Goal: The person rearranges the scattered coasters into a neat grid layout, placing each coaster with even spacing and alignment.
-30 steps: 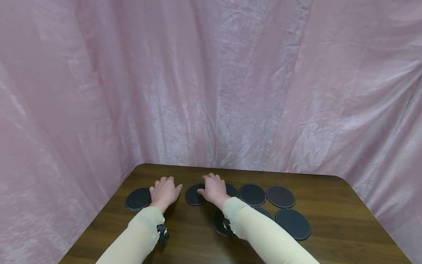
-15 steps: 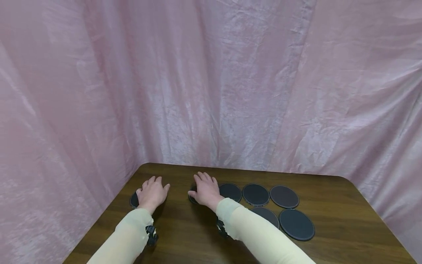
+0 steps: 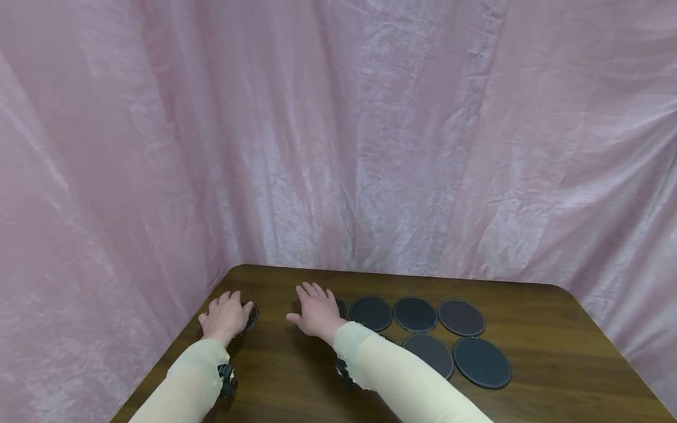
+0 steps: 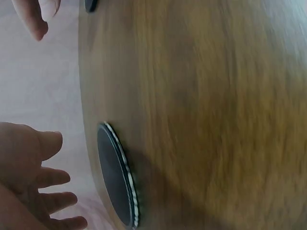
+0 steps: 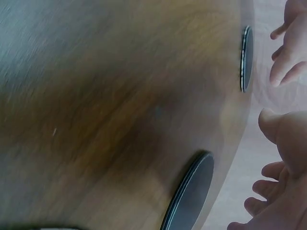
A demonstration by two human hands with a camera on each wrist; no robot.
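My left hand [image 3: 224, 317] is over the left end of the table, fingers spread, hiding most of a round black coaster [image 3: 251, 317]. In the left wrist view, this coaster [image 4: 115, 177] shows a pale edge, and the left hand [image 4: 29, 167] holds nothing. My right hand [image 3: 317, 311], fingers also spread, lies just left of another dark coaster [image 3: 342, 309] and partly covers it. The right wrist view shows a gap between the right hand [image 5: 283, 172] and the coaster [image 5: 192, 191] beside it; nothing is in its grasp.
Several more dark coasters lie flat to the right, among them a back-row coaster [image 3: 415, 314] and a front-row coaster [image 3: 482, 362]. My right sleeve [image 3: 407, 370] crosses over part of the front row. A pink curtain [image 3: 338, 147] hangs behind the wooden table [image 3: 560, 364].
Both hands have moved left across the table. The left hand has passed over the leftmost coaster, which now shows on its right side. The coasters stay in place while the view shifts slightly.
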